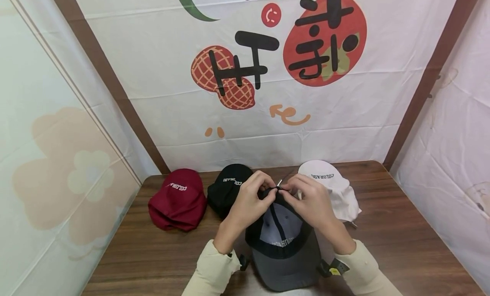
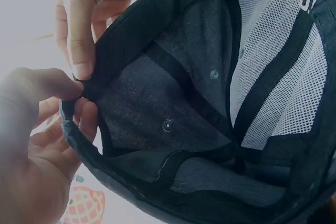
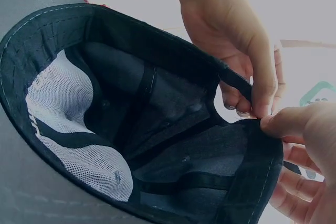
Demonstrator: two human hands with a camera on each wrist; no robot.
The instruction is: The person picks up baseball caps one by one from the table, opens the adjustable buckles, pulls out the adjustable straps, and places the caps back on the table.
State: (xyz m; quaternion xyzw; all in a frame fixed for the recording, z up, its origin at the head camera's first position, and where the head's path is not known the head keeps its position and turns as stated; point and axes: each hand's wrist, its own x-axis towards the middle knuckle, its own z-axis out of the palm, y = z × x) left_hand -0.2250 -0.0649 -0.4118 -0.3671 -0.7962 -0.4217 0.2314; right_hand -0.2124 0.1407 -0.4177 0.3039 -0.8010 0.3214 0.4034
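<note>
A dark grey baseball cap (image 1: 285, 266) is tilted with its brim toward me and its inside showing. Mesh panels (image 2: 278, 66) and black seam tape line the crown. At the back strap (image 3: 236, 81), both hands meet fingertip to fingertip. My left hand (image 1: 250, 200) pinches the strap from one side, thumb and fingers curled on it. From the other side my right hand (image 1: 311, 202) pinches the band, its thumb (image 3: 286, 121) pressed on the edge. A small metal buckle (image 1: 279, 183) pokes up between the fingertips. Below the strap, the cap's rear opening (image 3: 223, 103) shows in the right wrist view.
Along the back of the wooden table (image 1: 126, 253) stand a maroon cap (image 1: 178, 202), a black cap (image 1: 226, 189) partly behind my left hand, and a white cap (image 1: 337, 189) behind my right. A printed white cloth (image 1: 160, 117) hangs behind the table.
</note>
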